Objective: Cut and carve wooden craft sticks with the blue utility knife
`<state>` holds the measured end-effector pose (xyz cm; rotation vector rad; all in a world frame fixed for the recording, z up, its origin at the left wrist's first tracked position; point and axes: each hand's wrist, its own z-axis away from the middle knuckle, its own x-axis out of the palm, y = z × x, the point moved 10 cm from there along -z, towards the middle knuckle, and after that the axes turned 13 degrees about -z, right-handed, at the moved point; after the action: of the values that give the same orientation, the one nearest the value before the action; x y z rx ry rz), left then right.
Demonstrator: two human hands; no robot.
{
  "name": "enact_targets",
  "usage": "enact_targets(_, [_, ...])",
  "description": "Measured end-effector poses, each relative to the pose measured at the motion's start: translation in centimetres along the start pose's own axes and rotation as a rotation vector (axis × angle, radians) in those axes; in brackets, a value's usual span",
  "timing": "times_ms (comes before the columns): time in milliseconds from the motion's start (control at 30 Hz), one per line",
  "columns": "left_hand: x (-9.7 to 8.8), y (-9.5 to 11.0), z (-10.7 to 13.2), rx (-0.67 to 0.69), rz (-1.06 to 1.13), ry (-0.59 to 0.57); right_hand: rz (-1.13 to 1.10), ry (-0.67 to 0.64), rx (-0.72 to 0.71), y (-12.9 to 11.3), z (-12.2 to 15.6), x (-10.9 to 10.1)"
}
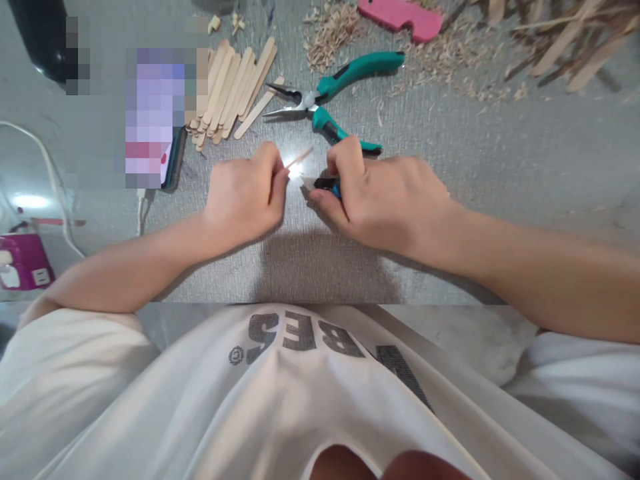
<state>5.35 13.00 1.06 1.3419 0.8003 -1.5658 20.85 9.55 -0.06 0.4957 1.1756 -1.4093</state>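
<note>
My left hand (245,190) is closed in a pinch on a thin sliver of wooden stick (301,157), whose free end points up and to the right. Facing it, my right hand (395,197) grips a craft knife (327,184) with a black and blue body. The short blade points left toward the stick, and I cannot tell whether they touch. Most of the knife's handle is hidden by my fingers. Just beyond both hands lie needle-nose pliers (363,65) with green handles, their jaws spread. Behind my left hand is a heap of flat craft sticks (235,90).
Wood shavings (333,37) are scattered at the back around a pink object (403,17). Split wood pieces (570,43) lie far right. On the left are a partly blurred phone (155,120), a white cable (53,160) and a purple box with a socket (30,257).
</note>
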Motion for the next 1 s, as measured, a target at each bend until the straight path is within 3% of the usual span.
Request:
enact_targets(167, [-0.4, -1.5, -0.1, 0.001, 0.215, 0.182, -0.028, 0.069, -0.015, 0.2, 0.1, 0.6])
enact_targets(300, [-0.2, -2.0, -0.1, 0.129, 0.535, 0.394, -0.208, 0.179, -0.196, 0.1, 0.3, -0.4])
enact_targets(400, [0.4, -2.1, -0.2, 0.163, 0.662, 0.446, -0.608, 0.245, -0.403, -0.3, 1.2, -2.2])
enact_targets(500, [0.4, -1.8, -0.2, 0.165, 0.738, 0.462, -1.196, 0.174, -0.463, 0.0, 1.1, -2.8])
enact_targets(567, [0.3, -1.6, -0.1, 0.149, 0.82, 0.438, -1.481, 0.084, -0.436, -0.1, 0.4, -2.1])
enact_targets(633, [0.2, -1.1, -0.2, 0.148, 0.965, 0.349, -1.621, 0.032, -0.361, 0.1, -0.6, -0.9])
enact_targets(800, [0.8, 2.2, 0.0, 0.136, 1.386, -0.107, -1.73, -0.045, -0.357, -0.1, -1.8, 0.9])
enact_targets(867, [0.4, 3.3, 0.1, 0.131, 1.454, -0.16, -1.767, -0.064, -0.376, -0.2, -1.8, 1.1])
enact_targets(1000, [0.5, 4.3, -0.5, 0.136, 1.504, -0.145, -1.785, -0.09, -0.399, -0.2, -1.6, 1.2])
